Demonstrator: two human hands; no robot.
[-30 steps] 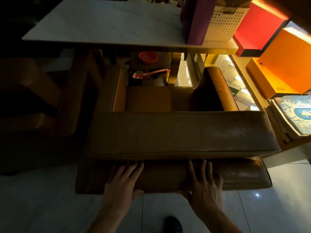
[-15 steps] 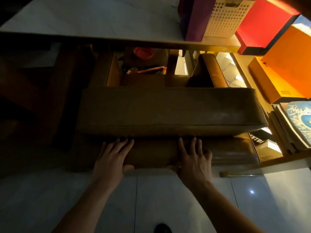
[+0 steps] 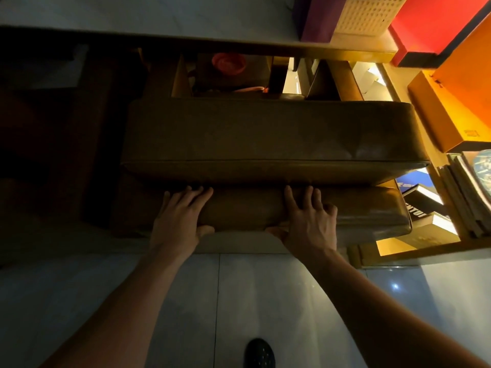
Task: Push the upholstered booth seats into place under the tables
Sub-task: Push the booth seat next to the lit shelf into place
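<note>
Single head view, high, facing forward-down, close over booth seat (image 3: 265,134) and table (image 3: 159,17).

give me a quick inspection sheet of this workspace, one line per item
surface: glossy pale tiled floor, bare near the seat
job's things: brown upholstered booth seat, front part under the white marble-look table
clutter: red round bowl beyond the seat; purple box and white perforated basket on the table
grips: left hand and right hand flat against the seat's lower back cushion, fingers spread
cables: nothing seen
surroundings: lit wooden shelf with stacked books, orange box, red box on the right
</note>
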